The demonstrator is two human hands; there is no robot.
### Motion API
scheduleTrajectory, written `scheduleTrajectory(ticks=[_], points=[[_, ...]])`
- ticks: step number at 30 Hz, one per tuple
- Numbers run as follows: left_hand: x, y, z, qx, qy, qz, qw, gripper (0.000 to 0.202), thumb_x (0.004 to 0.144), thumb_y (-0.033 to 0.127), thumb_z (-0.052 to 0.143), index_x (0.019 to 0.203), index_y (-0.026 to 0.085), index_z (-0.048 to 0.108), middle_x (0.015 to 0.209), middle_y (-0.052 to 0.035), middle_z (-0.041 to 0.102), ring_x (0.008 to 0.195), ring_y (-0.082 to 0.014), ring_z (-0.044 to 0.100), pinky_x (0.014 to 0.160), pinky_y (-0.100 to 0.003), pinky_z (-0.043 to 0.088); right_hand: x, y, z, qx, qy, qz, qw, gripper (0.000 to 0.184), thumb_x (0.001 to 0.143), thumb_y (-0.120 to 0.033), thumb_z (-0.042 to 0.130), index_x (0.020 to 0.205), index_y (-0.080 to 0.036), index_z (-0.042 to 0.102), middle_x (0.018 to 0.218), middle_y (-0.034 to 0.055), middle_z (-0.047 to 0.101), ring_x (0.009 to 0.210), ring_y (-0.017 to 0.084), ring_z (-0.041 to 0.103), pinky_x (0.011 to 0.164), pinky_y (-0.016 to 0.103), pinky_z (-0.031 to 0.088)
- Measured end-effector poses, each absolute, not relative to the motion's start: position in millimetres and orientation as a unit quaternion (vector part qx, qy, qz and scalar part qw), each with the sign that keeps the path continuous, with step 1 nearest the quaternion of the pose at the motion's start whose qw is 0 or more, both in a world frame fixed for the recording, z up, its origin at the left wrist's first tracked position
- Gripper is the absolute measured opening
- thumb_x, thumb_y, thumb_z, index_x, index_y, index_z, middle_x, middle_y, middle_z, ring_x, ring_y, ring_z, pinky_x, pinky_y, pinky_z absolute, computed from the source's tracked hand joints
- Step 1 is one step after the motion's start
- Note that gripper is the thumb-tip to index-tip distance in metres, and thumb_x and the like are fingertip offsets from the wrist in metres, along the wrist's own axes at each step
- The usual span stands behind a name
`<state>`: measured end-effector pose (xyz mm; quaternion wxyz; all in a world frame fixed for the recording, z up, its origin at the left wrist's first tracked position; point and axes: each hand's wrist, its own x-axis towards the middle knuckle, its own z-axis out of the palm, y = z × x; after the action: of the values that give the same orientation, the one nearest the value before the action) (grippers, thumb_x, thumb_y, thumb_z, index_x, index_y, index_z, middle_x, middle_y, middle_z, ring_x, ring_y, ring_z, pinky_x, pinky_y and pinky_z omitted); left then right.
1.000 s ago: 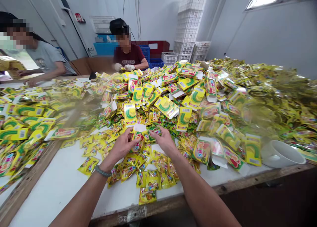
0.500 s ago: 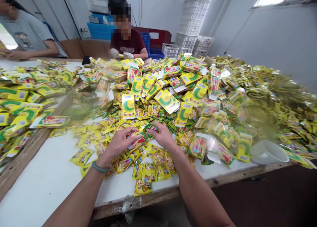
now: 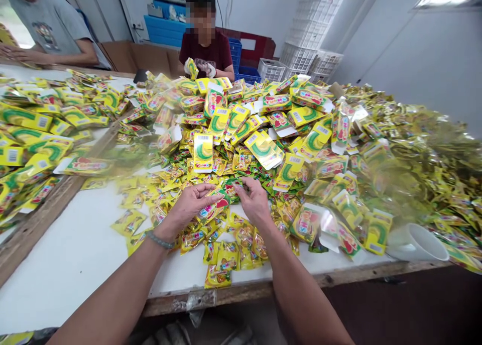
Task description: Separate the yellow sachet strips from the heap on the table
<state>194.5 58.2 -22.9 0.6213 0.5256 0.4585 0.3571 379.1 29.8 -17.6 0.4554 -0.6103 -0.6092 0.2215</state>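
Note:
My left hand [image 3: 188,204] is closed around a small yellow-and-green candy box [image 3: 214,208], printed with a red fruit and colourful letters. Thumb and fingers grip its long sides. Close to the box's far right end, my right hand [image 3: 254,200] pinches a small green candy packet [image 3: 230,188]. Whether part of the packet is inside the box cannot be told. Below both hands lie yellow candy packets [image 3: 228,254] on the white table [image 3: 101,244]. A heap of green and yellow packets rises just beyond my fingers, with candy boxes [image 3: 203,152] on top.
A white plastic tub [image 3: 416,242] lies near the right front edge. A wooden strip [image 3: 56,212] divides the table on the left, with more boxes past it. Two people sit across the table; one in gloves holds a box [image 3: 192,69]. White crates [image 3: 311,28] are stacked behind.
The view has shifted, so the scene sits slightly right and higher beyond my hands. The box in my left hand shows more of its face. The gloved person has raised a box.

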Motion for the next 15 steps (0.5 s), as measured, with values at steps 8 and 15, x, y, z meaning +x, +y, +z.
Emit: scheduleTrajectory(ticks=[8,15], points=[[192.3,57.0,-21.0,0.459,0.441,0.348,0.688,0.055,0.053,0.041,0.090,0.097,0.015,0.073,0.080,-0.0043,0.077,0.071,-0.0186,0.069,0.069,-0.030,0.054,377.3,30.2,-22.6,-0.603,-0.600,0.265,0.454,0.014,0.079,-0.032,0.071,0.089,-0.022,0.072,0.088,0.0041,0.067,0.093,0.021,0.058,0.084,0.033,0.046],[192.8,54.6,-17.4,0.466,0.437,0.352,0.685,0.051,0.056,0.044,0.088,0.095,0.014,0.072,0.081,-0.0056,0.078,0.072,-0.0213,0.071,0.068,-0.032,0.055,370.4,25.9,-16.8,-0.522,-0.644,0.363,0.425,0.025,0.094,-0.036,0.048,0.089,-0.021,0.067,0.101,0.0039,0.068,0.101,0.019,0.061,0.092,0.034,0.046]])
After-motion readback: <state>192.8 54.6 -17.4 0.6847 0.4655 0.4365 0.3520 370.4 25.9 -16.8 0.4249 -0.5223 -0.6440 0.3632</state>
